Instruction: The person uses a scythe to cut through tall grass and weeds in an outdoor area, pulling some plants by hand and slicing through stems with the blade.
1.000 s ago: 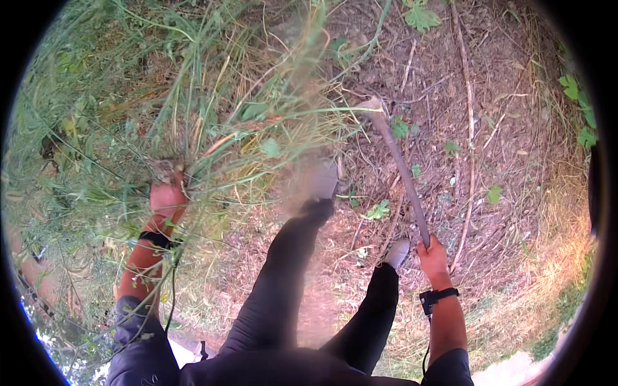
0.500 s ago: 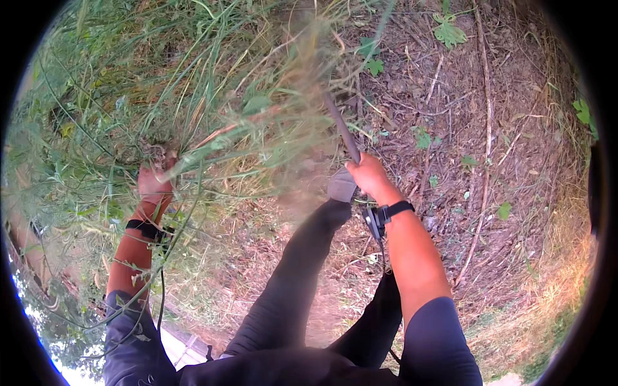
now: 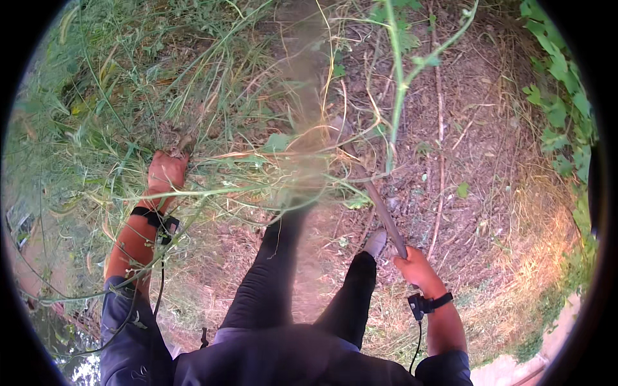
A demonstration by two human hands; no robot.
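Observation:
My left hand (image 3: 168, 172) is closed around a bunch of weed stems (image 3: 183, 145) at the left, low among the tall grass. My right hand (image 3: 418, 269) grips the near end of a slim brown tool handle (image 3: 385, 215) to the right of my legs. This handle slants forward and left, away from me. Its far end is lost behind blurred stalks, so the tool's head cannot be made out. Long loose green stems (image 3: 244, 192) cross in front of my left forearm and reach toward the handle.
My shoe (image 3: 375, 242) stands on dry littered ground close to the handle. A long thin stick (image 3: 440, 148) lies on the soil at the right. Leafy vines (image 3: 566, 96) line the far right edge. Thick grass (image 3: 96, 83) fills the left, and a green branched stalk (image 3: 400, 83) rises close by.
My right hand has drawn back toward me and to the right with the handle. My left hand has shifted slightly, still gripping stems. My right foot now shows, and a green stalk stands in front.

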